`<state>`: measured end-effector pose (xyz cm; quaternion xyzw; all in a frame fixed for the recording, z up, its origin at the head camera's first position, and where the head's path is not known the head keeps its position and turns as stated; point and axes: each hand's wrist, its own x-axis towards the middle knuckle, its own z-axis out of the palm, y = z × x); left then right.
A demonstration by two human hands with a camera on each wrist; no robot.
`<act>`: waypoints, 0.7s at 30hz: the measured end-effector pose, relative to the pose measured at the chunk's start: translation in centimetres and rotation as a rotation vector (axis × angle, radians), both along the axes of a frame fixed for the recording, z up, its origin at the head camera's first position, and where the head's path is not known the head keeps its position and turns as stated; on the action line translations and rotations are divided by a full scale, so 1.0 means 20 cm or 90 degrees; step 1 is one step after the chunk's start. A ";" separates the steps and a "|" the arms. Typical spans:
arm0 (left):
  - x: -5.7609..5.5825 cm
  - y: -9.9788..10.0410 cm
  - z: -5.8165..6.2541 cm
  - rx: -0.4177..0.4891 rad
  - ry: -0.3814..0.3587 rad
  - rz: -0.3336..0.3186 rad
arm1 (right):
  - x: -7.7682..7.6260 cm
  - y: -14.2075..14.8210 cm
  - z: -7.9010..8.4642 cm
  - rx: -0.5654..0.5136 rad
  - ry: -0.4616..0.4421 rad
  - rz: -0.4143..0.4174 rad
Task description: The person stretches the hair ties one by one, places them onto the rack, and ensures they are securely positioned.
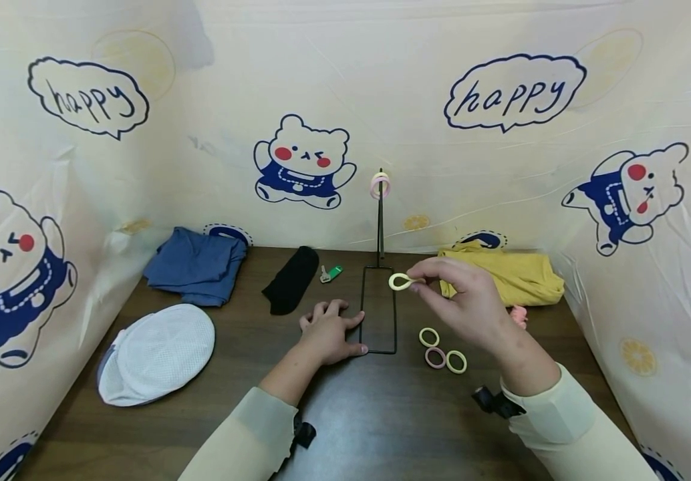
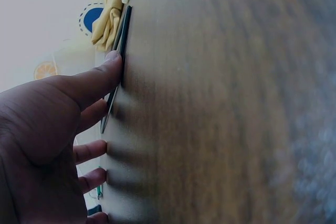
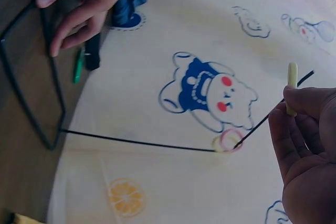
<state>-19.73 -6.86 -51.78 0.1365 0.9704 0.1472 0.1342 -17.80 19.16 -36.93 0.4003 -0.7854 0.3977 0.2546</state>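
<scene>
Cartoon-print backdrop (image 1: 345,53) round a dark wood table (image 1: 393,427). Black wire stand (image 1: 379,227) mid-table, hung rings (image 3: 232,130) on its top arm, base well in from both side edges, wide strip of table on the near side. Right hand (image 1: 472,297) raised, pinching a yellow ring (image 3: 292,80) near the stand; gap to the arm: can't tell. Left hand (image 1: 329,334) unclenched, fingers spread, touching base's left side. Three loose rings (image 1: 446,361) just right of base.
</scene>
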 end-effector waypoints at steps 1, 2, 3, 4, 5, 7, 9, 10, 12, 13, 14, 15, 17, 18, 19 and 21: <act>0.00 0.00 0.00 0.000 0.001 0.000 | 0.00 -0.01 0.01 -0.007 0.010 0.008; 0.00 0.00 0.00 0.000 0.002 0.000 | 0.01 -0.02 0.03 -0.013 0.018 0.016; 0.00 0.00 0.00 0.000 0.003 0.000 | 0.01 -0.02 0.04 -0.019 0.024 0.023; 0.00 0.00 0.00 0.001 0.004 0.000 | 0.01 -0.03 0.06 -0.026 0.032 0.029; 0.00 0.00 0.00 0.001 0.004 0.000 | 0.02 -0.04 0.07 -0.031 0.039 0.031; 0.00 0.00 0.00 -0.001 0.004 0.001 | 0.02 -0.06 0.09 -0.039 0.052 0.031; 0.00 0.00 0.00 -0.002 0.004 0.001 | 0.03 -0.07 0.11 -0.047 0.059 0.023; 0.00 0.00 0.00 -0.002 0.003 0.001 | 0.03 -0.08 0.12 -0.050 0.062 0.019; 0.00 0.00 0.00 -0.004 0.002 0.000 | 0.02 -0.09 0.13 -0.053 0.065 0.012; 0.00 0.00 0.00 -0.004 0.003 0.000 | 0.02 -0.09 0.14 -0.055 0.068 0.011; 0.00 0.00 0.00 -0.005 0.003 -0.001 | 0.02 -0.10 0.15 -0.057 0.070 0.011; 0.00 0.00 0.00 -0.005 0.003 -0.001 | 0.01 -0.10 0.15 -0.056 0.072 0.010; 0.00 0.00 0.00 -0.006 0.004 -0.002 | 0.00 -0.10 0.16 -0.053 0.073 0.010; 0.00 0.00 0.00 -0.005 0.004 -0.003 | 0.00 -0.11 0.17 -0.052 0.073 0.008; 0.00 0.00 0.00 -0.006 0.004 -0.004 | 0.00 -0.11 0.17 -0.053 0.070 0.006; 0.00 0.00 0.00 -0.004 0.003 -0.005 | -0.01 -0.12 0.17 -0.053 0.062 0.002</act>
